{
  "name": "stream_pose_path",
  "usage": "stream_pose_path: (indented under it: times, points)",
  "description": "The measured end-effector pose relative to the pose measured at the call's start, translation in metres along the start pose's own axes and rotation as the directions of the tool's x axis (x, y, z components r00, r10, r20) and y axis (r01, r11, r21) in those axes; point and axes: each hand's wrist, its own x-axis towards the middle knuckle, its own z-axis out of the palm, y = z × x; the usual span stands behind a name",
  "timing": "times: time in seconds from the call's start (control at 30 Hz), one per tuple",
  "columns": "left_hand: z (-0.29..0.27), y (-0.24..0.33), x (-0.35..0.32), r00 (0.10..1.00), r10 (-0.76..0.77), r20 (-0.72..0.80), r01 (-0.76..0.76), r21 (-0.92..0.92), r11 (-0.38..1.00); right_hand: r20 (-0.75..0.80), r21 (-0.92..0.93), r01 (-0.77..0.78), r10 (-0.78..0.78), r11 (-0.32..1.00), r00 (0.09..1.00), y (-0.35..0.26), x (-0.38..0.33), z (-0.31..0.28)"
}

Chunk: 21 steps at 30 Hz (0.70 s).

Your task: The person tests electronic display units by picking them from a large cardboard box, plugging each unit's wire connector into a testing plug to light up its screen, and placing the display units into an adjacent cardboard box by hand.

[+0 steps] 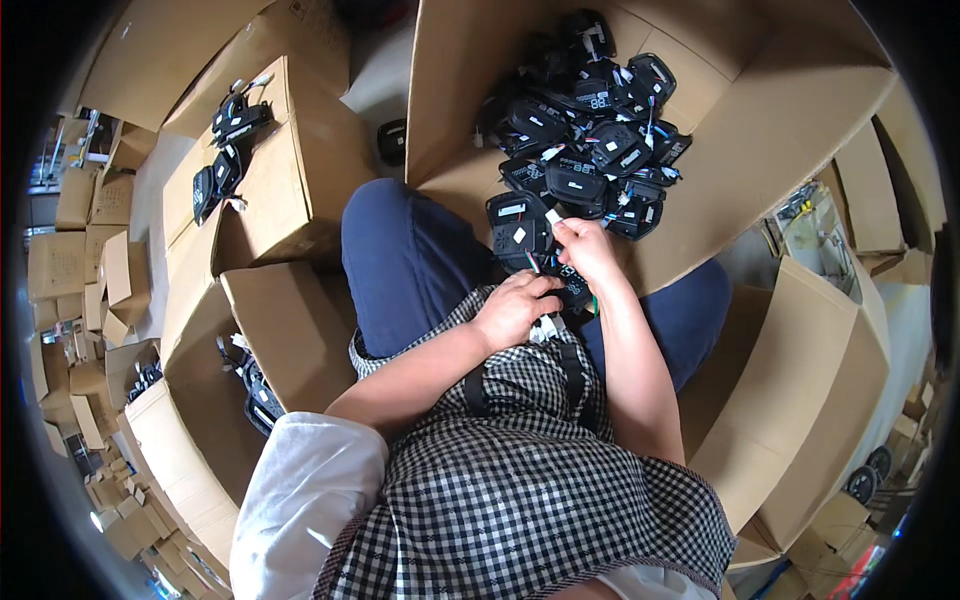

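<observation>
Pinching a white connector [553,216], the right hand [588,246] hovers just beyond the black display unit [573,291], which sits by the left hand's [514,307] curled fingers, their grip unclear!

Fisheye head cam looks down at nearby L hand [514,309] & R hand [587,250].

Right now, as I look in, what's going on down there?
A seated person is working over black display units with both hands. The right hand pinches a small white piece, apparently a connector. The left hand is at a black display unit at the lap; its exact grip is hidden. Ahead, an open cardboard box holds a pile of similar units, and more lie on a carton to the left.
</observation>
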Motion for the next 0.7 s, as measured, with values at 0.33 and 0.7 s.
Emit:
stream_pose_path:
  times: [0.33, 0.7]
  points:
    - [0.021, -0.01, -0.013, 0.96, -0.277, 0.044, 0.277, 0.007, 0.961, 0.362, -0.321, 0.708, -0.609, 0.629, 0.706, -0.019, -0.043, 0.044]
    - [0.041, -0.037, -0.008, 0.943, -0.316, 0.104, 0.332, -0.223, 0.917, 0.129, 0.077, 0.344, -0.352, 0.936, 0.927, 0.034, -0.036, 0.032]
